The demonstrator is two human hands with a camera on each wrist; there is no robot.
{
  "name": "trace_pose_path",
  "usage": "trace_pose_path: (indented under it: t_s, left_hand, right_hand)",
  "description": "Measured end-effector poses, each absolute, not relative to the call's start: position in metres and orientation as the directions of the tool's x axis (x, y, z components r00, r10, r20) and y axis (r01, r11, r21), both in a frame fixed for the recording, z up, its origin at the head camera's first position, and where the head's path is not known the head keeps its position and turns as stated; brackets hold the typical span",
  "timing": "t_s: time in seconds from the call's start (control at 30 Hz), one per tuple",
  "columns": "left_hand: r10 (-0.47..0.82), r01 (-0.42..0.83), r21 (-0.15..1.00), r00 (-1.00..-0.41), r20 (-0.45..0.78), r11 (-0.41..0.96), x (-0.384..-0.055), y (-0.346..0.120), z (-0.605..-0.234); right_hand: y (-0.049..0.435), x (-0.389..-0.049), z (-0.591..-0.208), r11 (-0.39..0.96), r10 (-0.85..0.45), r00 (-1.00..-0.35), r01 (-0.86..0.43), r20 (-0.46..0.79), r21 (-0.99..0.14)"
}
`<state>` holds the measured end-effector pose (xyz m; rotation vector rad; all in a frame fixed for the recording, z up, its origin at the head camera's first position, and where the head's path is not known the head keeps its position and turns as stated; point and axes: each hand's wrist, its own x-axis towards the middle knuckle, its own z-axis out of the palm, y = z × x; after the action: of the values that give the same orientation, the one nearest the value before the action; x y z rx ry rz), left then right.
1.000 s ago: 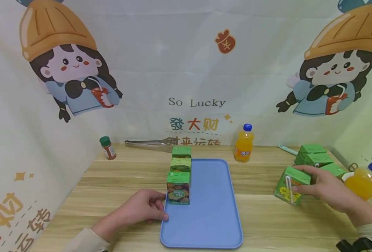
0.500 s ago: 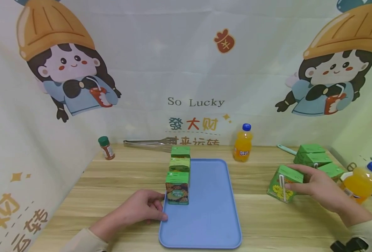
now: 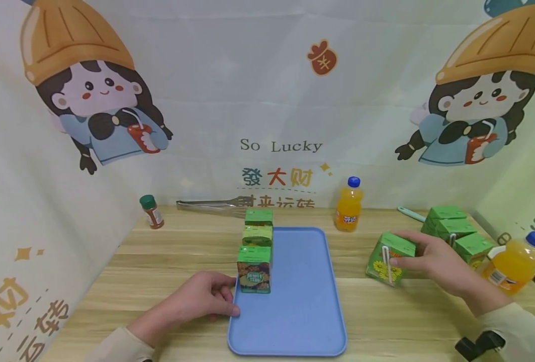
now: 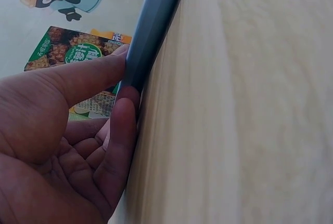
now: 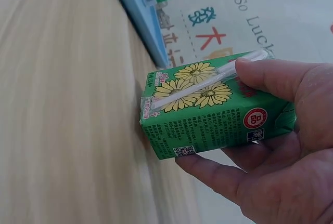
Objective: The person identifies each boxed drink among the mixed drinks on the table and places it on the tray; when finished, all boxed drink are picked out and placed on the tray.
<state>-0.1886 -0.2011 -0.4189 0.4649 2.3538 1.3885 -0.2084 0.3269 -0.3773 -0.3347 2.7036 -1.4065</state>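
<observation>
- Our right hand [image 3: 435, 259] grips a green carton [image 3: 389, 259] with a straw taped to its side, thumb on top and fingers beneath, tilted just above the bench [image 3: 385, 322], between the blue tray [image 3: 294, 311] and the spare cartons [image 3: 453, 231].
- Our left hand [image 3: 204, 299] pinches the tray's near left rim, thumb over the edge, fingers curled under it, holding it down.
- We judge this the carrying step: the carton is lifted but not yet over the tray. Next it must travel left and be set upright on the open blue floor.
- Three cartons [image 3: 256, 251] stand in a row along the tray's left edge; nothing blocks the path.
- Farther out: an orange bottle [image 3: 348, 211] behind the tray, a second bottle [image 3: 514, 261] beside our right wrist, tongs [image 3: 213, 205] and a spice jar [image 3: 152, 212] at the back.
</observation>
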Motion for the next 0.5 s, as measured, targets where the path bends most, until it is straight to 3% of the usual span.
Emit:
trace_pose_path:
  t_s: [0.5]
  left_hand:
    - [0.466, 0.100, 0.887, -0.874, -0.138, 0.451, -0.189, -0.203, -0.419]
  right_hand:
    - [0.279, -0.242, -0.363, 0.494, -0.324, -0.941, -0.257, 0.099, -0.831]
